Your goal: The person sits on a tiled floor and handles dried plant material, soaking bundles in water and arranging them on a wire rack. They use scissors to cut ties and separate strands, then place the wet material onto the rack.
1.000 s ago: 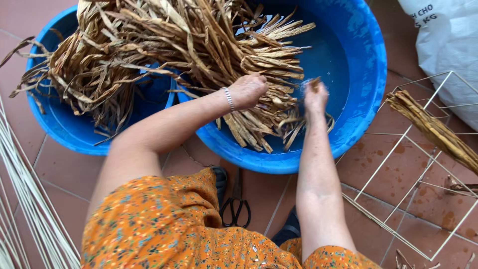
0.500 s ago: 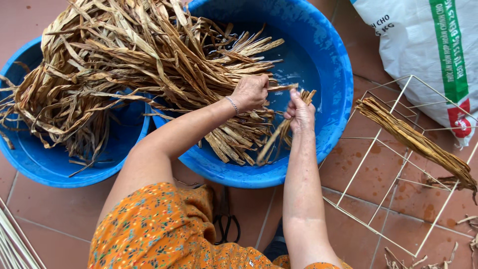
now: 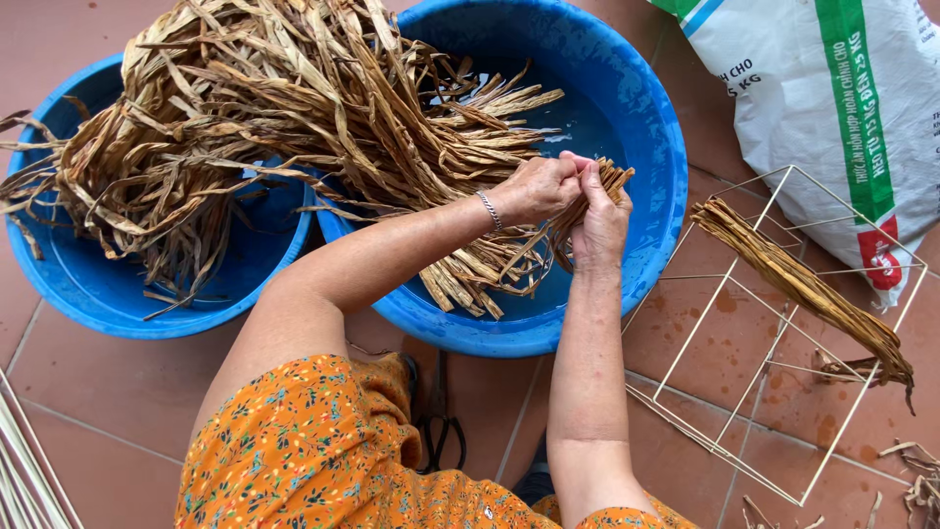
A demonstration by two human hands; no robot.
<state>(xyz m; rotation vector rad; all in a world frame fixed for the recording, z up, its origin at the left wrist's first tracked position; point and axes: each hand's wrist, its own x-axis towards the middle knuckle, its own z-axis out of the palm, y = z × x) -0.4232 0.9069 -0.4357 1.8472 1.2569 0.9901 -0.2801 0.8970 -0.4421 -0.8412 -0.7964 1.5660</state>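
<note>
Both hands meet over the large blue basin [image 3: 658,147], which holds water and a big heap of dried brown plant strips [image 3: 323,108]. My right hand [image 3: 599,223] is closed around a small bunch of strips [image 3: 587,196] lifted from the heap. My left hand [image 3: 537,188], with a thin bracelet at the wrist, pinches the same bunch at its top. The fingers of both hands touch. The heap spills leftward into a smaller blue basin [image 3: 88,294].
A wire frame [image 3: 744,333] lies on the tiled floor at the right with a twisted rope of strips [image 3: 803,289] across it. A white printed sack [image 3: 842,108] sits at the top right. Scissors [image 3: 441,431] lie by my knees. Thin pale rods [image 3: 24,470] lie at the bottom left.
My hands have come together and lifted a small bunch of strips out of the heap. The camera view has shifted left, bringing the sack and frame further into view.
</note>
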